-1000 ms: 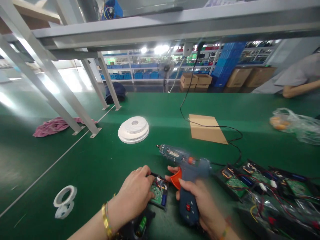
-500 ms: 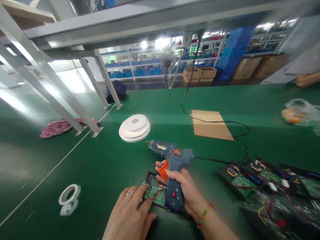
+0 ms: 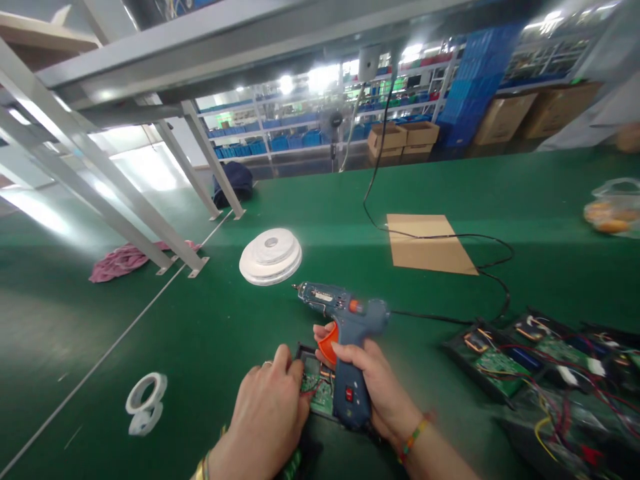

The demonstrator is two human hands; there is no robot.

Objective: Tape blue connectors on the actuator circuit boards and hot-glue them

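My right hand (image 3: 383,387) is wrapped round the handle of a blue-grey hot glue gun (image 3: 357,327) with an orange trigger. The gun's nozzle points left, above the green table. Under its handle lies a small open black case with a green circuit board (image 3: 324,399) and thin red and black wires. My left hand (image 3: 267,410) is closed at the left side of this case, its fingers bent and the thumb along the board's edge. The fingertips are partly hidden, and the gun's handle covers the right side of the case.
White tape reels (image 3: 271,257) lie stacked beyond the gun. Two clear tape rolls (image 3: 146,393) are at the left. The gun's black cord (image 3: 430,315) loops past a cardboard sheet (image 3: 430,250). More wired cases (image 3: 505,367) sit at the right. Metal frame legs (image 3: 165,233) stand at the left.
My left hand has curled its fingers in and risen at the knuckles; before, they lay stretched over the board's left part. The right hand and glue gun hold nearly the same place.
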